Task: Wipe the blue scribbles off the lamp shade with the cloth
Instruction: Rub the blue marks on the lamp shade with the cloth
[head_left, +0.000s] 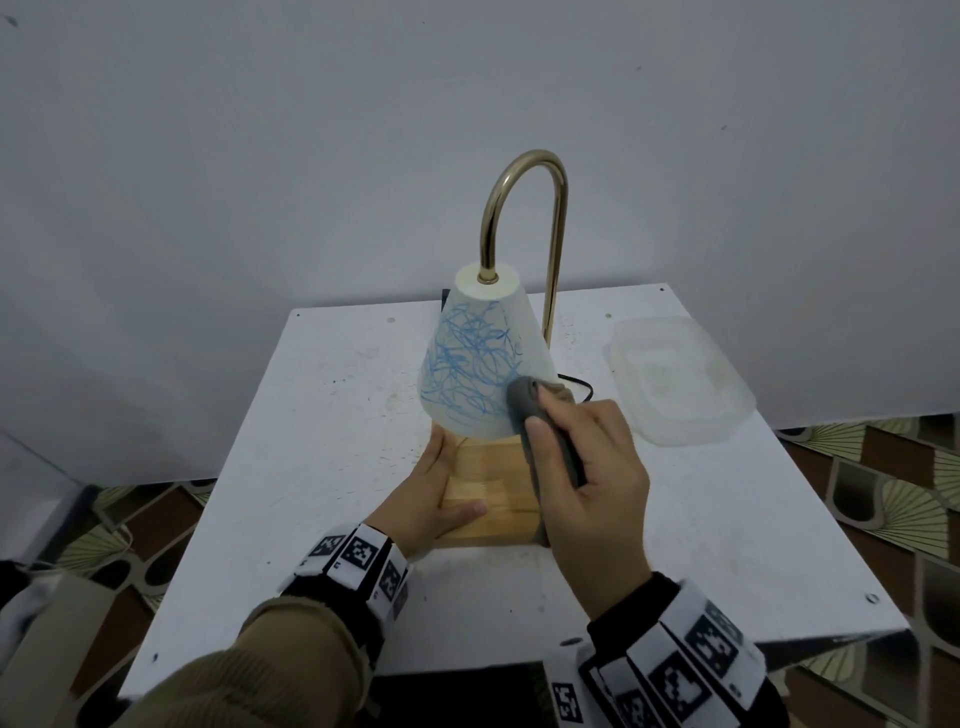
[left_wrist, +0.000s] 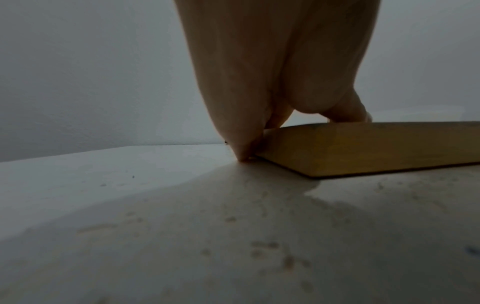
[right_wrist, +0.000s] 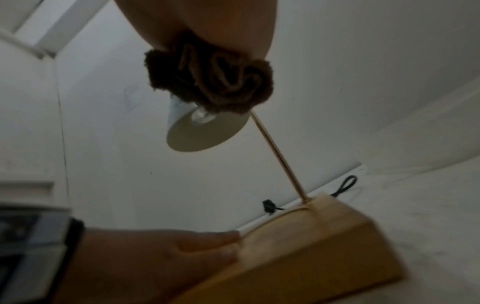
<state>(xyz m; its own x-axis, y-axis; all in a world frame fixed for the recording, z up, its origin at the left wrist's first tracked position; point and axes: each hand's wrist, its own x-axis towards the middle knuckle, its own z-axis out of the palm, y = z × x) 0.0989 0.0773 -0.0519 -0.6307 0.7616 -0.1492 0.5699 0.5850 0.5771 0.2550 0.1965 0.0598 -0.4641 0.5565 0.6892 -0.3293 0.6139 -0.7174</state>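
A lamp stands on the white table (head_left: 311, 441), with a white cone shade (head_left: 467, 364), a curved brass stem (head_left: 524, 208) and a wooden block base (head_left: 488, 483). Blue scribbles cover the shade's near face. My right hand (head_left: 587, 467) grips a bunched grey cloth (head_left: 524, 405) and presses it against the shade's lower right side. The right wrist view shows the cloth (right_wrist: 215, 82) touching the shade's rim (right_wrist: 205, 131). My left hand (head_left: 441, 483) braces the base's left side, fingers straight and thumb on top. Its fingers (left_wrist: 246, 92) reach the table beside the base (left_wrist: 376, 150).
A translucent plastic lid (head_left: 680, 384) lies at the table's back right. A black cord (head_left: 582, 389) trails behind the lamp. A pale wall stands close behind the table. Patterned floor shows on both sides, past the table's edges.
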